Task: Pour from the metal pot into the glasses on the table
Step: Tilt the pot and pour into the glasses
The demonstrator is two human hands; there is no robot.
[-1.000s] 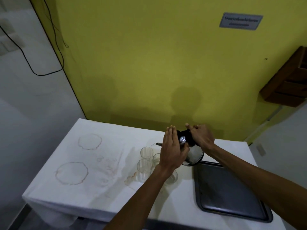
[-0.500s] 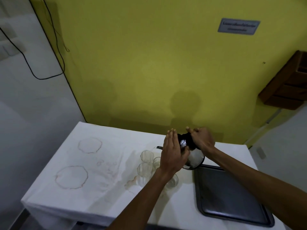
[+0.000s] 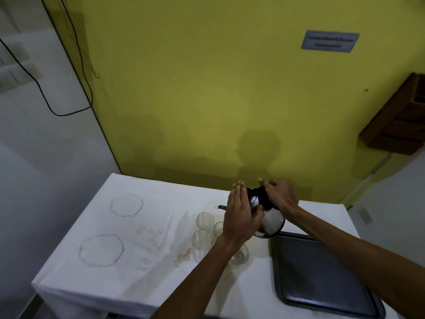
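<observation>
The shiny metal pot (image 3: pixel 271 223) is tilted to the left above the table (image 3: pixel 138 226), its thin spout over the far glasses. My right hand (image 3: pixel 279 196) grips the pot's black handle from above. My left hand (image 3: pixel 240 215) lies flat against the pot's lid side, fingers straight and together. Several clear glasses stand clustered under and left of the pot: one at the back (image 3: pixel 204 220), one in front of it (image 3: pixel 201 239), one near my left wrist (image 3: pixel 240 256). My left forearm hides part of the cluster. No stream is visible.
A dark metal tray (image 3: pixel 322 277) lies on the table's right side, close to the pot's base. The white tablecloth has brown ring stains (image 3: pixel 101 249) on its left half. A yellow wall stands right behind the table, with a wooden rack (image 3: pixel 400 120) at the right.
The pot and both hands have stayed in nearly the same place, tilted over the glasses. The camera has shifted slightly, so the scene sits lower in view.
</observation>
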